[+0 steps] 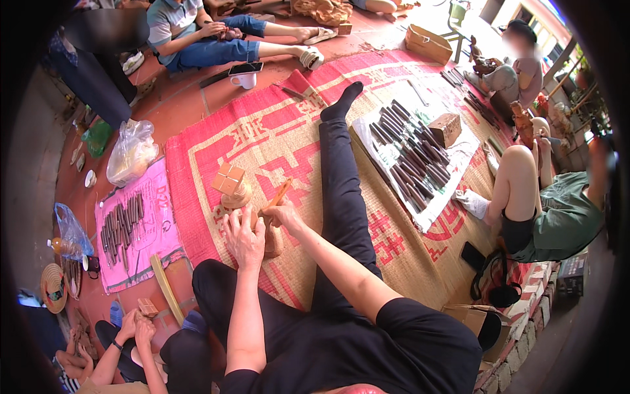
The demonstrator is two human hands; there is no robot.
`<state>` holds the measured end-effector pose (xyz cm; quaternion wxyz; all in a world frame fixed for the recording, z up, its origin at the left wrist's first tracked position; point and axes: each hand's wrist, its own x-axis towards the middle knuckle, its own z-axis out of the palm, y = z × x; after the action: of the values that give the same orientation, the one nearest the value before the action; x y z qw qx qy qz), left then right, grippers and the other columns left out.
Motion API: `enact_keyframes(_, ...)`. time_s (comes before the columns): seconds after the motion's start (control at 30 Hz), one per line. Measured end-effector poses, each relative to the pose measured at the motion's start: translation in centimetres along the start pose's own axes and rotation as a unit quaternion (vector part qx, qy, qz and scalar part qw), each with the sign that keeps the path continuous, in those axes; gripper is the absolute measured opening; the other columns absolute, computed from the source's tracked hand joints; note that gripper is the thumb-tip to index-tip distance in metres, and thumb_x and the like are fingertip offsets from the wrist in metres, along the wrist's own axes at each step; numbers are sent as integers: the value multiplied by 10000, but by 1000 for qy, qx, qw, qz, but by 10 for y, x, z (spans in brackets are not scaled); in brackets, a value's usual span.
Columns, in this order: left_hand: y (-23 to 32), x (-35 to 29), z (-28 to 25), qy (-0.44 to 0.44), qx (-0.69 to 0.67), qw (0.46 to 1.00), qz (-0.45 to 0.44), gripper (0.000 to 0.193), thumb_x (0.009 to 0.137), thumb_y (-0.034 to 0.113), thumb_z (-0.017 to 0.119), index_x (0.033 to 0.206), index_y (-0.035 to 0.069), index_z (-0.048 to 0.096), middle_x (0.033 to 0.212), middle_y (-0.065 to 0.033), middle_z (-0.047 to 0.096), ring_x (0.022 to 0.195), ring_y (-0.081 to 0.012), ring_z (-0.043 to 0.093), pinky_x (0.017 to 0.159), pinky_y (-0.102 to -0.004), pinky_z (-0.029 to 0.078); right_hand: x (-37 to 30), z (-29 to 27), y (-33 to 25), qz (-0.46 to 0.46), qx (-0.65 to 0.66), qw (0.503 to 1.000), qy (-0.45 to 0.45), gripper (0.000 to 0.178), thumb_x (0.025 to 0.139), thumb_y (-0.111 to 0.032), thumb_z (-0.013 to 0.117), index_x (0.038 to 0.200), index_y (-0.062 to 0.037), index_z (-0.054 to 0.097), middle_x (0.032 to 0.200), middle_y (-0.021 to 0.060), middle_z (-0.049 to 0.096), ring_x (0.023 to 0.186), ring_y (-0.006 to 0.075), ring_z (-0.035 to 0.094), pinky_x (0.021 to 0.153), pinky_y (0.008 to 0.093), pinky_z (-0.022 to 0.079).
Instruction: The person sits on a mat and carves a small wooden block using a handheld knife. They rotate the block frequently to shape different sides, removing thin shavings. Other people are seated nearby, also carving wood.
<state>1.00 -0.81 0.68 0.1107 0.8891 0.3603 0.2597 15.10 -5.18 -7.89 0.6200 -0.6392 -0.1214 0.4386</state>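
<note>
On the woven mat between my legs stands a brown wooden piece (273,245), partly hidden by my hands. My left hand (245,238) curls over its upper left side, fingers bent and thumb toward the right hand. My right hand (282,215) is closed around a light brown wooden stick (281,190), which pokes up beyond the fingers; its lower end is hidden. Just past my left hand sits a wooden block (228,177) with lines across its faces, and a round, pale wooden piece (237,197) is beside it.
Rows of dark-handled tools (410,151) lie on a white cloth (464,156) at right, next to a wooden block (445,129). More tools (121,230) rest on a pink cloth (152,187) at left. People sit around the red and straw mat (197,154); a white cup (243,80) stands beyond.
</note>
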Motion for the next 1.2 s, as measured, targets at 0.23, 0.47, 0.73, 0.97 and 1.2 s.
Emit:
enact_keyframes(0.23,-2,0,-1,5,14,1000,0,401,834,244,677,1208,105,634,1182,-154,549,1183,-407,477,1028,-517,424,3,8,-7,-56,-24,995,81,260,773,-198,715,910,21,683,755,98,688,658,166,658,598,299,521)
enact_keyframes(0.47,4,0,1,0,4,1000,2,400,837,246,671,1208,101,627,1181,-156,544,1187,-412,476,1018,-518,425,25,-1,23,-5,-70,997,25,234,732,-174,751,864,5,679,710,89,682,550,175,645,519,309,521)
enact_keyframes(0.73,1,1,-4,1,-1,1000,-4,398,849,255,654,1223,122,627,1185,-153,542,1194,-415,470,1028,-515,420,6,14,-16,-13,6,998,-64,209,781,-181,721,887,-8,672,719,84,677,611,165,658,559,295,514)
enact_keyframes(0.97,1,0,-3,-5,8,1000,-6,400,844,265,661,1218,127,626,1196,-144,537,1195,-415,472,1009,-516,437,31,15,-4,-76,-58,995,21,340,724,-265,739,935,-7,675,728,125,674,645,237,656,605,369,518)
enact_keyframes(1.2,6,1,-1,-2,-5,1000,5,404,841,252,664,1217,108,627,1181,-148,543,1188,-409,477,1031,-505,420,40,12,21,-75,-249,965,39,327,727,-250,734,953,-23,669,764,118,692,706,211,682,635,352,532)
